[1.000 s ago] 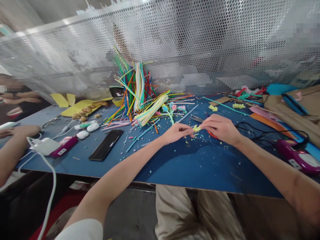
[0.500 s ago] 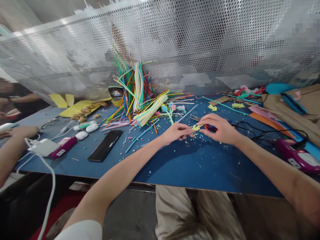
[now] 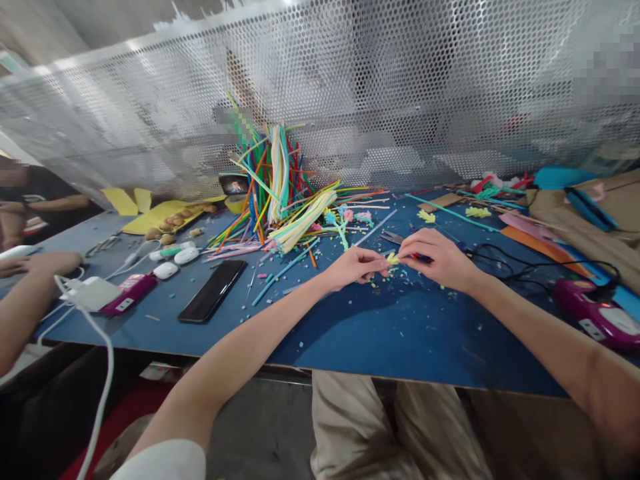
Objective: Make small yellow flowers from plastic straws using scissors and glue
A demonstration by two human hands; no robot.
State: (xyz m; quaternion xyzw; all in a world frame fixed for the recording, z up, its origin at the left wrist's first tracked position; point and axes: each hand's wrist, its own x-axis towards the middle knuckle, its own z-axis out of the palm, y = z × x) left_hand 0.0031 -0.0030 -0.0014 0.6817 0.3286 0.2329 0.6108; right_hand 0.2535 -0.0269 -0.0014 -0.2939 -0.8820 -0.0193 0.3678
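Between my two hands is a small yellow pipe-cleaner piece (image 3: 393,259), shaped like a leaf. My left hand (image 3: 356,268) pinches its left side, and the fingertips of my right hand (image 3: 434,255) are closed on its right side. Just behind my right fingers lie pliers (image 3: 391,237) with their jaws pointing left; their handles are partly hidden by that hand. Two similar yellow pieces rest farther back, one yellow leaf shape (image 3: 427,217) near the pliers and another yellow leaf shape (image 3: 477,212) to its right. A pink, blue and green pipe-cleaner flower stem (image 3: 343,227) lies behind my left hand.
A large bundle of coloured pipe cleaners (image 3: 280,180) stands at the back. A black phone (image 3: 213,291) and a purple power strip (image 3: 129,295) lie left; another purple power strip (image 3: 595,313) is right. Another person's arm (image 3: 35,300) rests at far left. Perforated metal (image 3: 400,87) borders the table.
My right fingers have shifted slightly on the yellow piece and now cover more of its right side. My left hand keeps its pinch. The view has moved a little.
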